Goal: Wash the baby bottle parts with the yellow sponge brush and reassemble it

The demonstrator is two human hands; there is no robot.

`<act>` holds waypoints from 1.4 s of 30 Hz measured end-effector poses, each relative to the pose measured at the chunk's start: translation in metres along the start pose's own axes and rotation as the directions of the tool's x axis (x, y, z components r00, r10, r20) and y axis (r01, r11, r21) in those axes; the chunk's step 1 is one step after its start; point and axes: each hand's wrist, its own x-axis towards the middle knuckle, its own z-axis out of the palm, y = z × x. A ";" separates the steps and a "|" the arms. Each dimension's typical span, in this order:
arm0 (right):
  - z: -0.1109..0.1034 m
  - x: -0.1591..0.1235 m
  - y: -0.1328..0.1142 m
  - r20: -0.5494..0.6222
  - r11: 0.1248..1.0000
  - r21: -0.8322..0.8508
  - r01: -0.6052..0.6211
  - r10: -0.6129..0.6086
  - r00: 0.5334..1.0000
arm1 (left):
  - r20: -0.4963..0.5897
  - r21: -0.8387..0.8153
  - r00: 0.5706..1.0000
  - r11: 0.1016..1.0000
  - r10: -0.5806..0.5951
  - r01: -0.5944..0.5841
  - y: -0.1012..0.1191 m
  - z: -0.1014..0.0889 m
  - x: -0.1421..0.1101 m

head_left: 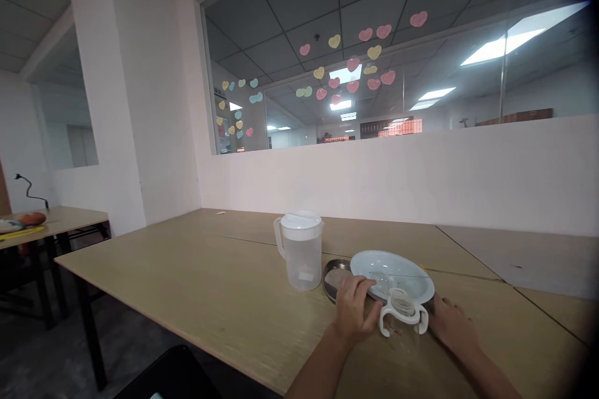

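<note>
A white oval plate (360, 262) lies on the table in front of me, with something clear in it. At its near edge is a white plastic piece with two curved hooks (403, 307) and a round, whitish centre. My left hand (350, 310) is at the plate's left near side, thumb and fingers apart, the thumb close to the left hook. My right hand (455, 324) rests by the plate's right end, its fingers loosely extended and partly hidden. Whether either hand presses on the rim cannot be made out. A round metal dish (329, 287) sits behind my left hand.
A translucent lidded pitcher (303, 259) stands left of the metal dish, its handle to the left. The wooden table (201, 280) runs back to a white wall with a window. A black chair (173, 374) is at the front edge. Another table (79, 218) stands at far left.
</note>
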 end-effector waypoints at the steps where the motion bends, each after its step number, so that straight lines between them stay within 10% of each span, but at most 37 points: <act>1: 0.000 0.000 0.000 -0.005 1.000 0.000 0.002 -0.002 1.000 | -0.008 0.004 1.000 1.000 0.003 -0.003 0.000 0.000 0.000; 20: -0.002 0.000 -0.002 0.045 1.000 -0.009 -0.002 0.003 0.999 | -0.050 0.022 0.997 0.998 0.057 -0.056 -0.001 0.003 0.002; 35: -0.019 -0.006 -0.014 0.024 0.998 -0.029 -0.049 0.049 0.998 | 0.111 -0.095 0.994 0.995 -0.019 0.030 0.007 -0.001 0.003; 42: -0.028 -0.008 -0.022 0.045 0.971 0.233 -0.061 0.052 0.998 | 0.249 -0.195 0.966 0.974 -0.066 0.117 0.010 0.010 0.003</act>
